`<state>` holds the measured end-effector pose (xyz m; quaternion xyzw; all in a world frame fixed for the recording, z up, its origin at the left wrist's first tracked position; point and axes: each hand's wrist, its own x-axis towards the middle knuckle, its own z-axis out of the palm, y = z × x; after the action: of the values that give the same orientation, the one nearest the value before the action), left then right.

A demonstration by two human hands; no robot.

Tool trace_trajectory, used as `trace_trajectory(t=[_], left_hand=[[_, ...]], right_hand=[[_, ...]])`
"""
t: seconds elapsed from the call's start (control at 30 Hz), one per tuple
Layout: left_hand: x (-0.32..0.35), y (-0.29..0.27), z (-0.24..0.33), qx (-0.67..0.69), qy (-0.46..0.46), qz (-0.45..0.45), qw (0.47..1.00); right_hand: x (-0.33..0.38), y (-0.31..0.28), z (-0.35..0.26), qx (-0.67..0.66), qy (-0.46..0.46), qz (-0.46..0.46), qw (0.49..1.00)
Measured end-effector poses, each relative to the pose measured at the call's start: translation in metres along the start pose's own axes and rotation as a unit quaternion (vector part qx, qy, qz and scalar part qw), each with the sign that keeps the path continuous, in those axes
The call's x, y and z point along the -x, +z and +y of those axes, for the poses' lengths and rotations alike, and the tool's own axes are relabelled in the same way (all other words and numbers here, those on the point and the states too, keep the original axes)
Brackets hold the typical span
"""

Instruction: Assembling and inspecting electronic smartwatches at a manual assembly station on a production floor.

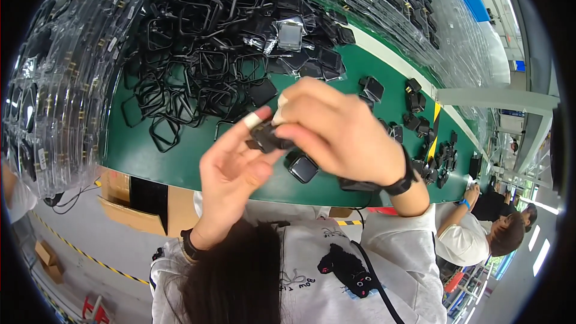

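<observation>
Over the near part of the green table, my two hands meet around a small black square watch-like part (263, 137), partly covered by fingers. My left hand (228, 165) supports it from the left with its fingers, the palm partly turned up. From above, my right hand (342, 132) pinches it between thumb and fingers. Pale finger cots cover some fingertips. Just below my right hand lies a black square smartwatch case (302, 167), its dark face up. Slight blur hides the finer detail of the held part.
Black frame-shaped rings (198, 72) lie heaped at the far left, beside bagged dark square pieces (306, 60). Stacked clear plastic trays (72, 96) stand at the left edge. More small black devices (414, 99) spread to the right, where a co-worker (474, 234) sits.
</observation>
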<state>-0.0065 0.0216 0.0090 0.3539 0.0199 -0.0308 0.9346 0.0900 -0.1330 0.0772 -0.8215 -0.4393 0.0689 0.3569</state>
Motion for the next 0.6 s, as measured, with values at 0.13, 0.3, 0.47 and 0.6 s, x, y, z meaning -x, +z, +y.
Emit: trace_trajectory(t=[0.13,0.3,0.47,0.6], left_hand=[[0.005,0.012,-0.008,0.0,-0.047,0.031,0.998],[0.008,0.009,-0.005,0.001,-0.079,0.042,0.996],[0.01,0.004,-0.004,0.044,-0.037,-0.003,0.998],[0.008,-0.002,-0.001,-0.035,-0.041,-0.004,0.999]], right_hand=[[0.016,0.024,0.004,0.032,-0.007,0.083,0.996],[0.022,0.025,0.005,-0.151,0.15,0.029,0.977],[0.026,0.028,0.015,-0.396,0.243,-0.048,0.884],[0.024,0.035,0.021,-0.272,0.159,-0.017,0.949]])
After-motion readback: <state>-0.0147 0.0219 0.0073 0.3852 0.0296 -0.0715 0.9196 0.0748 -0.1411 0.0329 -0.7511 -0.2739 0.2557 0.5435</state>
